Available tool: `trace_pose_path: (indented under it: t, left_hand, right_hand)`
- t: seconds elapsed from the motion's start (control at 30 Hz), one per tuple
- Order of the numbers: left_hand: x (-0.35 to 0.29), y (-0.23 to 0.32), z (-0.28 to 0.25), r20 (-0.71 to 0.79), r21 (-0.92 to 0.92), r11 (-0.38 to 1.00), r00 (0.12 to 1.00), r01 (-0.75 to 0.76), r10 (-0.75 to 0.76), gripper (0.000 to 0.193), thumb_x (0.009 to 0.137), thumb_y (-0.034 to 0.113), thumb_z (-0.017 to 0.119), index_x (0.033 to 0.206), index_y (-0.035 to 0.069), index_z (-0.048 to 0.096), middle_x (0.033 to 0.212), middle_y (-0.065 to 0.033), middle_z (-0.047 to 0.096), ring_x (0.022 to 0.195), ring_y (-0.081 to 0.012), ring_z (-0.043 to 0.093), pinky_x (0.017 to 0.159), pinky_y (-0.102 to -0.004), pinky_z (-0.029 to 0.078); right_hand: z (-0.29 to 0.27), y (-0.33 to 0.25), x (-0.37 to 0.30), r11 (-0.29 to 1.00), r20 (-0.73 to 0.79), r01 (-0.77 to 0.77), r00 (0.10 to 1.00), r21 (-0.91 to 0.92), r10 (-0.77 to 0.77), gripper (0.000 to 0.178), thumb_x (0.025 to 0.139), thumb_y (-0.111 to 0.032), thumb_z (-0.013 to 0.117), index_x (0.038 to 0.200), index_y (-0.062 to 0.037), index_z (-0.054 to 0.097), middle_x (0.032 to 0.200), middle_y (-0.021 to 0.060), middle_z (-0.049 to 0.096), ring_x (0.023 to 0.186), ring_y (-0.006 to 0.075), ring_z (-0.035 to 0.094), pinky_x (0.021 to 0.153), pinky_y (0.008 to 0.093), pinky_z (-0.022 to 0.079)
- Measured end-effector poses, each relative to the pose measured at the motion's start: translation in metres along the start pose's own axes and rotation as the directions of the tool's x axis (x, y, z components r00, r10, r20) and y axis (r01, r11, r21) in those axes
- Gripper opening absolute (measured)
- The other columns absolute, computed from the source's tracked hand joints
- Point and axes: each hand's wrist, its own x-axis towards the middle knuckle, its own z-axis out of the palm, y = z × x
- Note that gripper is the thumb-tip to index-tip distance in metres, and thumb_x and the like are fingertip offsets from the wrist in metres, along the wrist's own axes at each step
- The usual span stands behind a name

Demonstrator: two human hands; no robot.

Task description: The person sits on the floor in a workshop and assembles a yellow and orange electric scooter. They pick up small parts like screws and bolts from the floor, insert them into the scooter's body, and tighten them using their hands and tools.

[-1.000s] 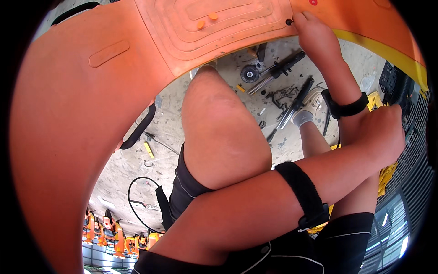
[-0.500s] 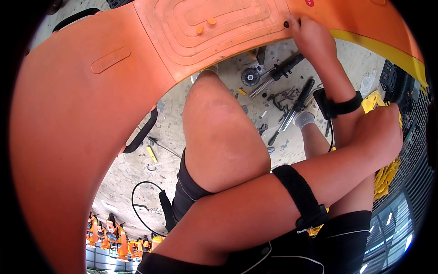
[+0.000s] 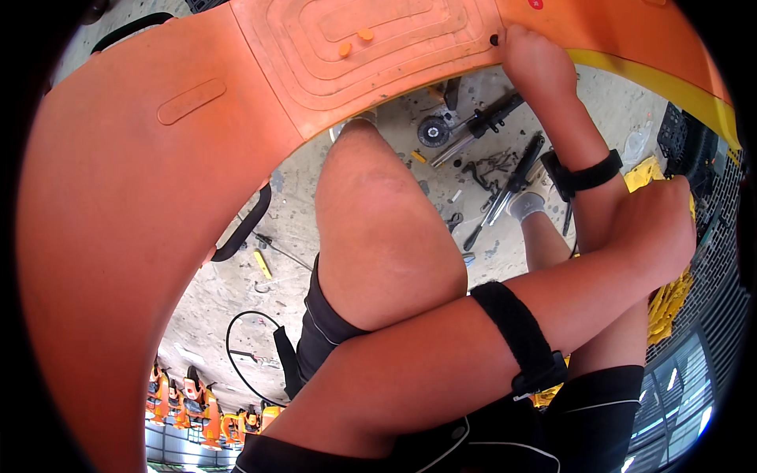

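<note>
Under right hand [image 3: 536, 67], orange panel [image 3: 236, 142] (arching leftward)

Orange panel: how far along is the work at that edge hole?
Done: hard to say; two small orange studs sit in the grooved part of the orange panel. In hand: the right hand has its fingertips at the dark hole; whether it holds a fastener is hidden. The left hand rests by the right forearm. Left: tools lie on the floor.

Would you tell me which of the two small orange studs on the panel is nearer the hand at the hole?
The upper-right orange stud; the other sits lower-left, farther from that hand.
</note>
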Motion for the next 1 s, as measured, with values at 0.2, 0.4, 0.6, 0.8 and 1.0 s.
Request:
trace_pose_path:
  t: [0.2,0.4,0.6,0.8,1.0]
  left_hand:
    - [-0.002,-0.007,0.003,-0.026,-0.025,1.0,1.0,-0.001,0.0,0.013,0.084,0.008,0.058,0.091,-0.004,0.057,0.09,-0.023,0.066,0.087,-0.0397,0.065,0.077,-0.0459,0.051]
    - [0.003,-0.009,0.006,-0.028,-0.001,1.0,0.999,-0.019,0.019,0.011,0.083,0.006,0.059,0.089,-0.003,0.057,0.088,-0.0227,0.066,0.087,-0.0391,0.065,0.077,-0.0457,0.051]
    - [0.002,-0.004,0.005,-0.105,0.073,0.99,0.986,-0.119,0.127,0.009,0.081,0.005,0.06,0.086,-0.002,0.057,0.085,-0.0213,0.066,0.084,-0.0385,0.065,0.076,-0.0461,0.051]
    - [0.003,0.002,-0.001,-0.047,0.008,0.997,0.996,-0.072,0.072,0.01,0.081,0.006,0.06,0.085,-0.002,0.056,0.084,-0.021,0.066,0.083,-0.0389,0.065,0.075,-0.0461,0.051]
    - [-0.001,-0.006,0.002,-0.025,-0.019,0.999,0.999,-0.027,0.026,0.012,0.083,0.008,0.06,0.087,-0.002,0.056,0.085,-0.0215,0.066,0.084,-0.0388,0.065,0.075,-0.0457,0.051]
  right_hand:
    - [-0.014,-0.009,-0.004,0.986,-0.054,-0.012,0.998,0.169,0.022,0.013,0.09,-0.017,0.052,0.093,-0.005,0.056,0.077,0.0144,0.067,0.075,0.0352,0.067,0.063,0.0447,0.055]
    - [-0.006,0.006,-0.006,0.974,-0.085,0.148,0.987,0.174,-0.135,0.013,0.087,-0.013,0.052,0.095,-0.0033,0.054,0.085,0.0162,0.065,0.08,0.0357,0.066,0.067,0.0458,0.053]
    - [-0.011,0.0,0.001,0.987,0.041,0.101,0.994,0.123,-0.106,0.013,0.086,-0.012,0.051,0.094,-0.0031,0.055,0.085,0.0184,0.066,0.083,0.0371,0.065,0.07,0.0469,0.052]
    - [-0.016,-0.002,0.012,0.983,0.223,-0.097,0.973,0.158,0.06,0.017,0.089,-0.017,0.053,0.095,-0.0023,0.057,0.087,0.0195,0.067,0.086,0.0375,0.065,0.073,0.0489,0.052]
    - [-0.017,0.001,-0.004,0.967,0.05,-0.002,0.999,0.254,-0.011,0.019,0.091,-0.022,0.053,0.095,-0.0038,0.057,0.091,0.0182,0.066,0.086,0.0373,0.064,0.071,0.0482,0.051]
